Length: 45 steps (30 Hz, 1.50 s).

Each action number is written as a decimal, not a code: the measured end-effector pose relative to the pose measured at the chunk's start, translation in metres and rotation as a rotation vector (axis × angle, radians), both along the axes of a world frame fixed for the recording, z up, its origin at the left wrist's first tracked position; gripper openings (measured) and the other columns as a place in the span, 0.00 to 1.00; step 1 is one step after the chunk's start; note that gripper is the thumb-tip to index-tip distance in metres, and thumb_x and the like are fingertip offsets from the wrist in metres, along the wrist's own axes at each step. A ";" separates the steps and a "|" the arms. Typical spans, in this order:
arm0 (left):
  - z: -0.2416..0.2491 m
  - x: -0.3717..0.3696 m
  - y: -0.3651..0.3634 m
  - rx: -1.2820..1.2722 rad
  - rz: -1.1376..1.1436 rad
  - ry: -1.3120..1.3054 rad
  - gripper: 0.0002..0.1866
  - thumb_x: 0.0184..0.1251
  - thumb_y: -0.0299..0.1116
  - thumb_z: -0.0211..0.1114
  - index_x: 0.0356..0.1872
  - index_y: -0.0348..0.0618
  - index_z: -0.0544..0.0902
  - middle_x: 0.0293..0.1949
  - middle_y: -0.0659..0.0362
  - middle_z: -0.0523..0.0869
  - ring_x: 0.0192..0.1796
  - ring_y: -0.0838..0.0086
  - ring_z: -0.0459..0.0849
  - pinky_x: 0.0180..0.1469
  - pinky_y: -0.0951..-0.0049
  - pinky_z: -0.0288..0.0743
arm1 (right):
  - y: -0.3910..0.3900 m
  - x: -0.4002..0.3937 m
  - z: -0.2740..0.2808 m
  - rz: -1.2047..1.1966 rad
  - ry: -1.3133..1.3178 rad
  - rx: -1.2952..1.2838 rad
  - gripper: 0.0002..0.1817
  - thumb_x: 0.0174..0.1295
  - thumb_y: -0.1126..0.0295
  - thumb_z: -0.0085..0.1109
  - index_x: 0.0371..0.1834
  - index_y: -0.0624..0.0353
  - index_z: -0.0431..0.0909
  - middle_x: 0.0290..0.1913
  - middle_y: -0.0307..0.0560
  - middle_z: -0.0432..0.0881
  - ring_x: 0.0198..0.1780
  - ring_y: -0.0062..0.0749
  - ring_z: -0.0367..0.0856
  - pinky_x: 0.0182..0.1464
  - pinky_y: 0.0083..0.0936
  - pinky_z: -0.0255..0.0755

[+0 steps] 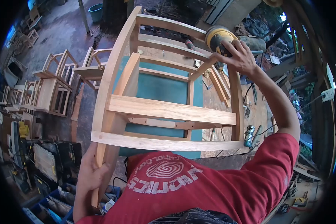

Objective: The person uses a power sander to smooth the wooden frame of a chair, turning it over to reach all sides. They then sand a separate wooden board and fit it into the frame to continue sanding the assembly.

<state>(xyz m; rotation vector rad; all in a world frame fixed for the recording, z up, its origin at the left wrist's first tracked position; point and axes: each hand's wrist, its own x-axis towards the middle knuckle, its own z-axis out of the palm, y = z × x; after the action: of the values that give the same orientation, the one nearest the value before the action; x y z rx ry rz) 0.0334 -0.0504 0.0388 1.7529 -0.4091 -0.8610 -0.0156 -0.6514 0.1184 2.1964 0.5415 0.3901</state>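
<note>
A pale wooden chair frame (171, 109) with several rails and legs is tilted up in front of me, over a green-topped work surface (162, 89). My left hand (95, 170) is closed around one of its legs at the lower left. At the frame's upper right corner, my right hand (239, 58) grips a yellow and dark orbital sander (217, 37). The sander is against or very near the top rail there; the exact contact is hidden. My fingers wrap over the sander's body.
Beyond the frame lie a drill (189, 44) and loose wood strips (219, 86). A teal power tool (249, 135) with cords is at the right. Unfinished wooden chairs (54, 87) stand on the left, tool cases (46, 160) below them. A bucket (96, 12) is farther back.
</note>
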 end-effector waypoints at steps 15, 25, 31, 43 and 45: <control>-0.006 -0.007 0.004 0.028 0.041 -0.148 0.45 0.52 0.24 0.64 0.77 0.26 0.64 0.64 0.45 0.82 0.67 0.68 0.78 0.73 0.69 0.66 | 0.037 0.101 0.043 -0.263 -0.049 0.742 0.42 0.48 0.63 0.76 0.72 0.30 0.73 0.64 0.49 0.77 0.60 0.51 0.84 0.61 0.45 0.82; -0.003 -0.002 0.002 0.030 0.036 -0.018 0.50 0.50 0.27 0.65 0.80 0.26 0.60 0.71 0.50 0.76 0.73 0.69 0.71 0.77 0.70 0.60 | 0.089 0.231 0.095 -0.448 0.295 0.920 0.52 0.45 0.58 0.80 0.78 0.52 0.67 0.62 0.60 0.84 0.61 0.49 0.83 0.62 0.41 0.78; -0.005 -0.006 0.002 0.012 0.054 -0.020 0.50 0.50 0.29 0.66 0.79 0.27 0.61 0.69 0.50 0.78 0.70 0.70 0.75 0.74 0.70 0.65 | 0.066 0.213 0.098 -0.550 0.378 1.026 0.51 0.45 0.57 0.81 0.77 0.51 0.69 0.62 0.60 0.84 0.59 0.46 0.84 0.59 0.40 0.79; 0.000 -0.001 -0.001 0.036 0.024 0.014 0.48 0.51 0.27 0.65 0.79 0.28 0.63 0.67 0.50 0.80 0.68 0.69 0.77 0.72 0.70 0.66 | 0.041 0.100 0.125 -1.074 0.111 1.127 0.51 0.43 0.59 0.79 0.77 0.48 0.70 0.52 0.51 0.87 0.48 0.38 0.85 0.50 0.38 0.80; -0.001 0.001 0.001 0.045 0.003 -0.003 0.47 0.51 0.27 0.65 0.79 0.28 0.63 0.67 0.50 0.79 0.68 0.69 0.77 0.73 0.69 0.66 | -0.052 0.115 0.084 -0.887 0.089 1.077 0.47 0.43 0.59 0.79 0.73 0.47 0.73 0.51 0.50 0.87 0.49 0.40 0.86 0.53 0.37 0.80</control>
<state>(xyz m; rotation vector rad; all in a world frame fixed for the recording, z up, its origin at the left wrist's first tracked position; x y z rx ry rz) 0.0342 -0.0492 0.0382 1.7960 -0.3919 -0.8720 0.0995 -0.7033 0.2020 3.1627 -0.8238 0.0724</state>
